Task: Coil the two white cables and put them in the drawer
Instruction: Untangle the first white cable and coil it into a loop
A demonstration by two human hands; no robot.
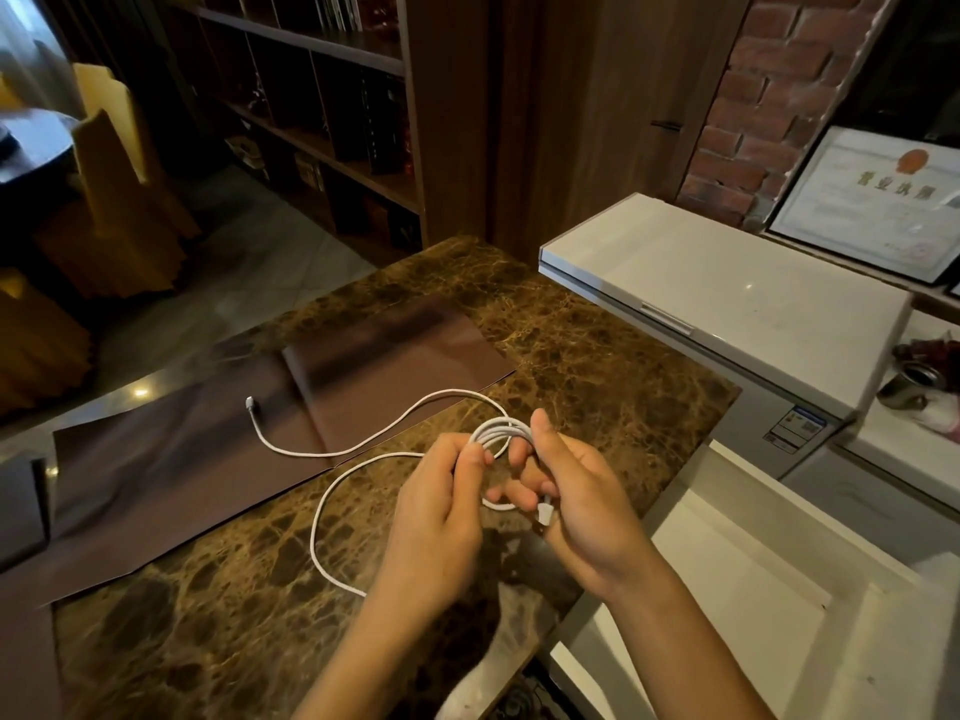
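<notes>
Both the left hand (441, 511) and right hand (576, 506) pinch the thin white braided cable (332, 491); loosening either grip could spring the loops apart.

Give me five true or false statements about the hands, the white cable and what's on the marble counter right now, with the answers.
1. Both hands, left hand and right hand, hold the coiled part of the thin white cable. True.
2. The cable is fully coiled. False: a long loose stretch lies on the brown marble counter.
3. The cable's free plug end rests on the dark brown folder. True.
4. The folder is closed. False: it lies spread open, flat.
5. The white chest freezer has its lid up. False: the lid is shut.
</notes>
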